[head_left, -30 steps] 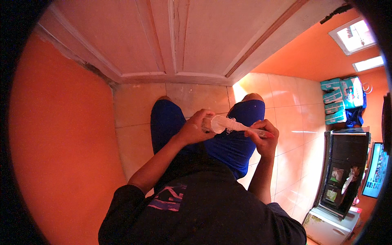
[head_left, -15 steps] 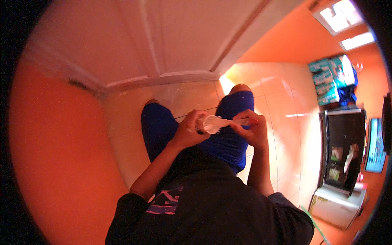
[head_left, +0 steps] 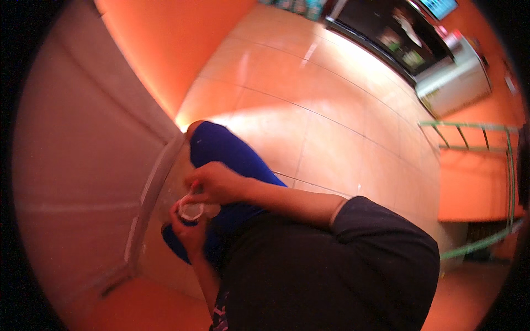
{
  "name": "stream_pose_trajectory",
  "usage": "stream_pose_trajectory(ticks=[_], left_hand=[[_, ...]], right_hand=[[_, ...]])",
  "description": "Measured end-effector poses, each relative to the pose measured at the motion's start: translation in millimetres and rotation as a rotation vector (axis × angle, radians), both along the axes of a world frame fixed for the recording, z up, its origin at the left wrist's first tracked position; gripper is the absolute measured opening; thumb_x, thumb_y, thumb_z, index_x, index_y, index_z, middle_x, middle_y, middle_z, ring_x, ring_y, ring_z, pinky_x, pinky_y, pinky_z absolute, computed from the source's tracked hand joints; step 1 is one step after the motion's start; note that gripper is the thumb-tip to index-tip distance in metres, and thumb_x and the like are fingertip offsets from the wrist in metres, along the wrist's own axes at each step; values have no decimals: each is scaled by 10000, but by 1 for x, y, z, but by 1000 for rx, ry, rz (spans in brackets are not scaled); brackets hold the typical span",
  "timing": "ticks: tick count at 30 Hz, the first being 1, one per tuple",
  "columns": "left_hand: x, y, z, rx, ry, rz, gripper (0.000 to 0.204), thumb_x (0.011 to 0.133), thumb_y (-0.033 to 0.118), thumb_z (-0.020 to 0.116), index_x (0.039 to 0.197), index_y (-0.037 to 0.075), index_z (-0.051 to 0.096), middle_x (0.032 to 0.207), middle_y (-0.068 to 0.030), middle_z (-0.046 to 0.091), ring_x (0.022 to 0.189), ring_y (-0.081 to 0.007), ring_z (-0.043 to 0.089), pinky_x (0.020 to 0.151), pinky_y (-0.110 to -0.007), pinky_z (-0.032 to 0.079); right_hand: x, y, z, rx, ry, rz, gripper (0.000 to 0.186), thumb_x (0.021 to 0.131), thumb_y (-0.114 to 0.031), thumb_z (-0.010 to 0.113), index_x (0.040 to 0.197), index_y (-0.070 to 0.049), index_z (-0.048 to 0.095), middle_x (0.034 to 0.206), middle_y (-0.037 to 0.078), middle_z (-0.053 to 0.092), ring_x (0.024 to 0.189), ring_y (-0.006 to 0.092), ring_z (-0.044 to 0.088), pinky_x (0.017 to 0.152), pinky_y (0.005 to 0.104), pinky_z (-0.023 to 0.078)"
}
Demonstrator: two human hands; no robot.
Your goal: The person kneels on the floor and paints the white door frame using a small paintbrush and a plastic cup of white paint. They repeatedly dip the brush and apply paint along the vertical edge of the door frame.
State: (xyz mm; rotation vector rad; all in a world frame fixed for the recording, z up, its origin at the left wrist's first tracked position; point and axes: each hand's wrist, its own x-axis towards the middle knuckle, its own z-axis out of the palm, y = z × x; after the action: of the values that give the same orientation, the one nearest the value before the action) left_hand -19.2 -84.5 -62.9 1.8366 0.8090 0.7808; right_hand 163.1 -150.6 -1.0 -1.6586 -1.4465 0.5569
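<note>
Left hand point(head_left: 191, 235) wrapped round small round container point(head_left: 191, 211), mouth up, near blue trousers point(head_left: 227, 147). Right hand point(head_left: 218, 183) just beside rim, fingers seemingly pinching red item point(head_left: 194, 186); blur leaves its shape uncertain. Risk: right hand knocking rim, or left grip slackening, could tip container, spilling any contents onto trousers or tiled floor point(head_left: 331, 121).

Glossy, smooth tiles point(head_left: 331, 121) at upper centre; matt cloth in the black T-shirt point(head_left: 326, 270) and blue trousers point(head_left: 234, 151); plastic-looking pale cup point(head_left: 191, 210), lower left; metal-looking green tubular frame point(head_left: 510, 171), right.
</note>
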Motion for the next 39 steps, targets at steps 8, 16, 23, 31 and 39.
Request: stream_pose_trajectory(ticks=[8, 16, 23, 31, 39], left_hand=[[3, -6, 8, -16, 95, -29, 596, 755, 108, 782, 1269, 29, 490, 1229, -149, 580, 1151, -270, 571, 973, -388, 457], [13, 2, -11, 17, 119, -43, 637, 751, 195, 832, 1270, 36, 499, 1222, -147, 584, 1155, -288, 564, 986, -388, 443], [53, 24, 3, 98, -106, -401, 633, 771, 206, 842, 1269, 47, 486, 1130, -143, 600, 1005, -237, 608, 878, -346, 510], [77, 28, 23, 638, -81, -379, 562, 797, 195, 791, 1254, 47, 499, 1075, -140, 601, 965, -254, 607, 853, -378, 510], [57, 14, 48, 96, -4, -115, 576, 648, 218, 870, 1108, 63, 559, 1023, -141, 594, 974, -316, 616, 831, -413, 507]], right_hand=[[-3, -29, 34, -145, 279, 99, 183, 826, -207, 743, 979, -111, 719, 936, 113, 707, 911, 295, 676, 782, 378, 514], [9, -26, 24, -284, 77, 26, 161, 786, -171, 692, 928, -101, 721, 914, 153, 688, 909, 341, 662, 786, 425, 515], [26, -30, 29, -55, -9, -76, 140, 782, -171, 660, 812, -36, 671, 802, 189, 660, 774, 306, 648, 677, 402, 469], [29, -36, 32, 14, -196, -221, 162, 767, -136, 657, 895, -79, 737, 860, 194, 682, 821, 370, 641, 729, 436, 509], [21, -21, 16, 171, -32, -123, 123, 834, -119, 729, 948, -82, 702, 921, 113, 658, 865, 270, 639, 751, 348, 507]])
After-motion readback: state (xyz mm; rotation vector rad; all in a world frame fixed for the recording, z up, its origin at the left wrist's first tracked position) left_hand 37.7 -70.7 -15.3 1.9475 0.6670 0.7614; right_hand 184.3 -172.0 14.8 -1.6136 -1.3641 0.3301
